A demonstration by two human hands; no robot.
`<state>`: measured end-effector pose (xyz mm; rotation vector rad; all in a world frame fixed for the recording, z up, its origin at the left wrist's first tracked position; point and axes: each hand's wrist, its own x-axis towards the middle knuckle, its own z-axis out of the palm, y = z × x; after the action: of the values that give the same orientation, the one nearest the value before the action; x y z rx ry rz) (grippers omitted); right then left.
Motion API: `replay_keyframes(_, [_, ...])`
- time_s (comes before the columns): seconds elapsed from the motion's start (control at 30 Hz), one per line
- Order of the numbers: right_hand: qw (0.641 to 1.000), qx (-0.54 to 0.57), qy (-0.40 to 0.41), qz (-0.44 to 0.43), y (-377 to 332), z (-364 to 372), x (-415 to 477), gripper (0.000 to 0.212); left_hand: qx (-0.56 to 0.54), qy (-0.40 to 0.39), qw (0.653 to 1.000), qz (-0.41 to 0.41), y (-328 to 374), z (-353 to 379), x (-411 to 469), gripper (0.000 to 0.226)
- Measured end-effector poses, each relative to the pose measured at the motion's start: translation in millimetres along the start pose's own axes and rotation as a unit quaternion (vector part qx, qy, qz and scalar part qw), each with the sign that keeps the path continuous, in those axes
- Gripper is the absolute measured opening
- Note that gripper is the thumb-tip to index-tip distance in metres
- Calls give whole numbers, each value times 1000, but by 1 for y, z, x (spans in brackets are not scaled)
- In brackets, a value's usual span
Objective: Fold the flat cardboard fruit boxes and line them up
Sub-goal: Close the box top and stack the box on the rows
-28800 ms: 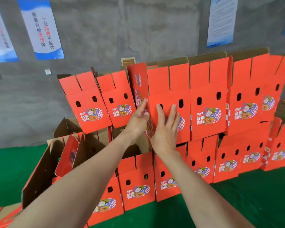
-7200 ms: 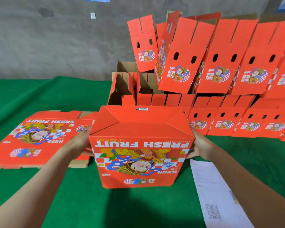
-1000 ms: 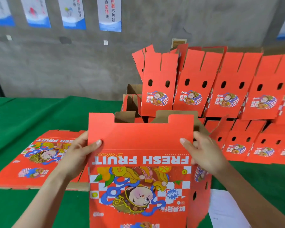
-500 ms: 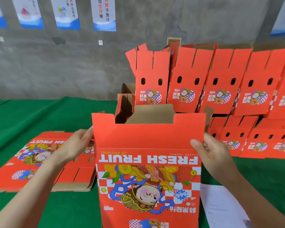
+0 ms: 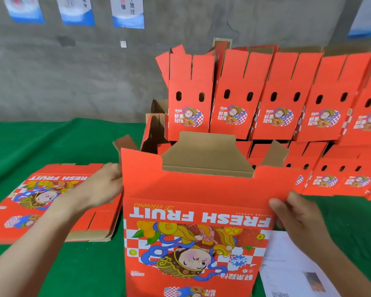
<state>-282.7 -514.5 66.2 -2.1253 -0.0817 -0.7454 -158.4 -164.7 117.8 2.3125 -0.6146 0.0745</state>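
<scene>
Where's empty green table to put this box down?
Bare green tablecloth lies at the back left, between the grey concrete wall and the stack of flat red cardboard boxes, and near left, between that stack and the open red cardboard box. The back right is crowded with rows of folded red boxes; a white paper sheet lies near right.

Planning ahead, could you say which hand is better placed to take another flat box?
Probably left: the left hand is over the flat boxes, while the right hand grips the folded box.
</scene>
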Motion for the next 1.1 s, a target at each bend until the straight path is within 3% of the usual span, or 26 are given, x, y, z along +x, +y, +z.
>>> replay_keyframes(0.1, [1000, 13, 10, -8, -6, 0, 0, 30, 21, 156, 987, 11, -1, 7, -12, 33])
replay_keyframes(0.17, [1000, 0, 9, -14, -5, 1, -1, 40, 36, 237, 971, 0, -1, 19, -20, 29])
replay_keyframes(0.27, [1000, -15, 11, -7, -4, 7, -3, 46, 32, 279, 959, -34, -7, 45, -29, 33])
replay_keyframes(0.37, [993, 48, 83, 74, -5, 14, -3, 46, 7, 313, 948, -51, -11, 65, -34, 41])
replay_keyframes(0.47, [986, 51, 92, 131, 0, 19, 7, 61, -43, 320, 945, -54, -7, 73, -37, 34])
replay_keyframes(0.6, [993, -22, 89, 81, 8, 23, 16, 65, -51, 300, 949, -77, -2, 72, -37, 56])
replay_keyframes(0.67, [994, -28, 73, 71, 12, 24, 18, 56, -48, 286, 954, -77, -1, 71, -36, 38])
replay_keyframes(0.73, [993, -39, 56, 95, 16, 24, 21, 25, -1, 267, 960, -83, 0, 69, -33, 39])
replay_keyframes(0.77, [992, -52, 52, 105, 18, 25, 21, 24, 30, 254, 963, -86, 0, 68, -32, 41])
replay_keyframes(0.8, [991, -67, 48, 105, 18, 25, 21, 41, 52, 242, 966, -79, 0, 66, -30, 43])
replay_keyframes(0.87, [993, -88, 39, 66, 14, 24, 21, 58, 67, 217, 973, -37, 1, 62, -27, 52])
replay_keyframes(1.0, [991, -125, -12, -47, 3, 22, 26, 65, 67, 164, 980, 91, 5, 52, -25, 89])
replay_keyframes(1.1, [977, -164, -58, -121, 0, 21, 31, 69, 65, 127, 982, 123, 8, 49, -24, 92])
